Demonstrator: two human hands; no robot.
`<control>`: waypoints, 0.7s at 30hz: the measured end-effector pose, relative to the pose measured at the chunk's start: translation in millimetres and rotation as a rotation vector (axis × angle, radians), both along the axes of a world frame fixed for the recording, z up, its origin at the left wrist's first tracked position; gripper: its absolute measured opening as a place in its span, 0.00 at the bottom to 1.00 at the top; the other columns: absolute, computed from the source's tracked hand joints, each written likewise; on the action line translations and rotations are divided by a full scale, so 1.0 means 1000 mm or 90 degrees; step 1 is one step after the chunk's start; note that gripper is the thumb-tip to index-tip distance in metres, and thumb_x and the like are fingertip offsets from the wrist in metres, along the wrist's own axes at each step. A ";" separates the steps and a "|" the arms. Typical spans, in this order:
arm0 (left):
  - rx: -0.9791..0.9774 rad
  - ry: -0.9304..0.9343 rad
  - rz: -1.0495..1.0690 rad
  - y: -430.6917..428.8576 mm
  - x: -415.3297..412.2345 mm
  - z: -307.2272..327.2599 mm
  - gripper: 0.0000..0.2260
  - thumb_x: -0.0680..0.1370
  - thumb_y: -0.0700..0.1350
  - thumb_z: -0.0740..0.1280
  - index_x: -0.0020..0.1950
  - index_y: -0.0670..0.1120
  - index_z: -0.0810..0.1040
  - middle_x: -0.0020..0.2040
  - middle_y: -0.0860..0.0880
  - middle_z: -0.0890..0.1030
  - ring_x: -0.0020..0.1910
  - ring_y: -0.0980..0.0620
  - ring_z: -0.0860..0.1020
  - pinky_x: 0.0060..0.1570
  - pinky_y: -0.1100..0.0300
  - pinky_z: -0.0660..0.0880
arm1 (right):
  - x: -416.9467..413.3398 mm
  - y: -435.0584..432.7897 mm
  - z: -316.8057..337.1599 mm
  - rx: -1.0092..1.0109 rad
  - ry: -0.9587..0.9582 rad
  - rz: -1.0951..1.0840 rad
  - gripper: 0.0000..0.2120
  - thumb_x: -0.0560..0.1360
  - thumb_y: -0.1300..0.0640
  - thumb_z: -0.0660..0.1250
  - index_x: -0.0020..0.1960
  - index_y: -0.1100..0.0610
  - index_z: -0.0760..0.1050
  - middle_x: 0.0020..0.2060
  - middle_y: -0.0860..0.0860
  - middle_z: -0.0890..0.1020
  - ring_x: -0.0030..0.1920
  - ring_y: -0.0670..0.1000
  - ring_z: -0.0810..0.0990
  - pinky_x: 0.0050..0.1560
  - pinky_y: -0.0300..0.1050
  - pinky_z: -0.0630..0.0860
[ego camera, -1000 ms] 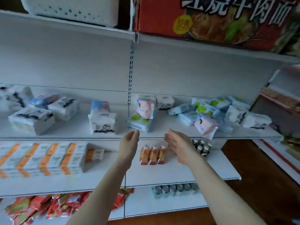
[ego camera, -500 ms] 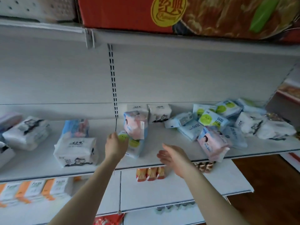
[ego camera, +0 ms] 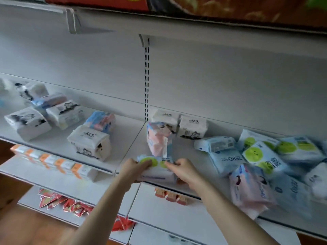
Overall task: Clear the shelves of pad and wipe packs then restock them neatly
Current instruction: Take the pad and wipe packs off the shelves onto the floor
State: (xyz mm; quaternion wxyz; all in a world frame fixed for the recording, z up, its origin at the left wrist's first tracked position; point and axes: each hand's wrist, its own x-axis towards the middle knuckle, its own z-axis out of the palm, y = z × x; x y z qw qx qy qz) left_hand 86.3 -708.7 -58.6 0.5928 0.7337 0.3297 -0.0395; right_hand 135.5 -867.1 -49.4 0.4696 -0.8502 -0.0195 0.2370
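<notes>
Between the fingertips (ego camera: 174, 167), at the shelf (ego camera: 126, 138) front edge, lies the green-dot pack (ego camera: 155, 164): L hand (ego camera: 132, 169) & R hand (ego camera: 184, 169) now curl round its ends; 0.5 s ago neither gripped it. Pack: soft glossy film, flat oblong. Just behind fingers a pink pack (ego camera: 158, 141) stands upright; boxy white tissue packs (ego camera: 192, 129) beyond.

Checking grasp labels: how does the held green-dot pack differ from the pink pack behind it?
The green-dot pack lies flat, gripped by left hand and right hand; the pink pack stands on end, untouched. The green-dot pack is pale blue; the pink pack, pink. Both are soft packs.
</notes>
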 end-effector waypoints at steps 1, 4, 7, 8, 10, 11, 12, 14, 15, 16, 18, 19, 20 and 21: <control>-0.083 -0.011 0.027 -0.010 -0.003 0.002 0.19 0.67 0.52 0.76 0.40 0.37 0.77 0.31 0.44 0.76 0.28 0.49 0.77 0.31 0.57 0.79 | -0.001 -0.009 0.005 -0.006 -0.001 0.026 0.16 0.74 0.48 0.68 0.33 0.55 0.68 0.28 0.48 0.72 0.27 0.45 0.70 0.25 0.35 0.66; -0.249 -0.050 0.061 -0.037 -0.009 0.008 0.10 0.74 0.41 0.71 0.44 0.34 0.77 0.27 0.45 0.79 0.23 0.53 0.78 0.25 0.62 0.78 | 0.004 -0.040 0.020 -0.007 0.003 0.075 0.15 0.73 0.48 0.70 0.37 0.57 0.70 0.28 0.49 0.73 0.28 0.46 0.72 0.27 0.38 0.70; -0.285 -0.086 0.047 -0.057 -0.011 0.013 0.06 0.75 0.39 0.69 0.43 0.36 0.76 0.28 0.45 0.79 0.23 0.53 0.78 0.24 0.63 0.77 | 0.032 -0.067 0.031 -0.048 -0.194 0.037 0.12 0.74 0.51 0.69 0.46 0.61 0.78 0.34 0.51 0.79 0.38 0.51 0.79 0.39 0.43 0.74; -0.285 -0.095 0.033 -0.061 -0.011 0.014 0.05 0.75 0.38 0.69 0.44 0.36 0.76 0.29 0.45 0.80 0.23 0.53 0.78 0.25 0.63 0.77 | 0.048 -0.076 0.033 -0.085 -0.273 0.018 0.13 0.73 0.52 0.69 0.51 0.61 0.78 0.41 0.53 0.81 0.45 0.52 0.80 0.45 0.43 0.72; -0.298 -0.109 -0.001 -0.070 -0.011 0.017 0.03 0.75 0.37 0.68 0.46 0.37 0.77 0.32 0.45 0.82 0.26 0.52 0.79 0.27 0.63 0.77 | 0.075 -0.093 0.038 -0.203 -0.360 0.081 0.24 0.71 0.51 0.72 0.62 0.60 0.72 0.57 0.55 0.78 0.59 0.54 0.75 0.55 0.44 0.69; -0.309 -0.115 -0.017 -0.072 -0.011 0.019 0.04 0.75 0.36 0.68 0.47 0.36 0.77 0.34 0.43 0.83 0.28 0.51 0.80 0.28 0.62 0.79 | 0.086 -0.098 0.037 -0.292 -0.360 0.151 0.30 0.69 0.50 0.73 0.67 0.59 0.68 0.63 0.56 0.74 0.63 0.55 0.72 0.59 0.45 0.68; -0.320 -0.118 -0.025 -0.074 -0.010 0.020 0.05 0.74 0.36 0.68 0.49 0.36 0.78 0.37 0.42 0.83 0.30 0.49 0.81 0.29 0.61 0.79 | 0.096 -0.103 0.032 -0.394 -0.360 0.212 0.35 0.68 0.49 0.74 0.69 0.59 0.64 0.66 0.56 0.72 0.66 0.56 0.70 0.62 0.47 0.68; -0.336 -0.119 -0.029 -0.075 -0.008 0.020 0.09 0.73 0.37 0.69 0.52 0.36 0.77 0.40 0.40 0.84 0.33 0.46 0.81 0.30 0.59 0.79 | 0.106 -0.110 0.020 -0.556 -0.392 0.278 0.37 0.68 0.48 0.73 0.71 0.56 0.61 0.68 0.54 0.69 0.68 0.55 0.68 0.65 0.49 0.65; -0.343 -0.123 -0.035 -0.074 -0.006 0.021 0.11 0.72 0.38 0.71 0.52 0.36 0.77 0.41 0.39 0.84 0.33 0.46 0.81 0.30 0.59 0.79 | 0.111 -0.112 0.013 -0.579 -0.421 0.280 0.34 0.69 0.49 0.72 0.70 0.54 0.63 0.68 0.52 0.71 0.67 0.54 0.69 0.64 0.48 0.64; -0.349 -0.129 -0.043 -0.073 -0.005 0.021 0.12 0.71 0.39 0.72 0.53 0.37 0.77 0.41 0.39 0.84 0.33 0.46 0.82 0.30 0.59 0.79 | 0.113 -0.115 0.008 -0.567 -0.449 0.266 0.29 0.70 0.50 0.71 0.69 0.53 0.66 0.66 0.51 0.73 0.66 0.53 0.70 0.62 0.46 0.64; -0.355 -0.147 -0.056 -0.071 -0.002 0.022 0.11 0.74 0.40 0.69 0.54 0.38 0.77 0.40 0.40 0.84 0.33 0.47 0.82 0.29 0.59 0.79 | 0.117 -0.121 0.006 -0.461 -0.461 0.205 0.22 0.71 0.54 0.71 0.63 0.53 0.72 0.59 0.51 0.78 0.60 0.53 0.75 0.57 0.45 0.68; -0.355 -0.158 -0.057 -0.071 0.000 0.023 0.09 0.75 0.41 0.68 0.53 0.38 0.77 0.39 0.42 0.84 0.32 0.48 0.82 0.28 0.60 0.79 | 0.117 -0.124 0.010 -0.375 -0.440 0.164 0.18 0.70 0.56 0.72 0.60 0.54 0.75 0.54 0.51 0.80 0.55 0.53 0.77 0.54 0.45 0.71; -0.354 -0.166 -0.056 -0.071 0.002 0.023 0.08 0.76 0.40 0.66 0.52 0.38 0.77 0.37 0.43 0.84 0.31 0.49 0.82 0.28 0.61 0.78 | 0.115 -0.127 0.017 -0.289 -0.411 0.113 0.14 0.70 0.56 0.72 0.54 0.56 0.76 0.48 0.51 0.80 0.49 0.51 0.77 0.49 0.43 0.72; -0.355 -0.175 -0.050 -0.072 0.005 0.023 0.07 0.77 0.40 0.66 0.52 0.38 0.76 0.36 0.44 0.84 0.31 0.50 0.82 0.27 0.61 0.78 | 0.113 -0.130 0.028 -0.202 -0.400 0.066 0.09 0.71 0.56 0.73 0.47 0.56 0.75 0.41 0.50 0.78 0.41 0.48 0.75 0.43 0.39 0.71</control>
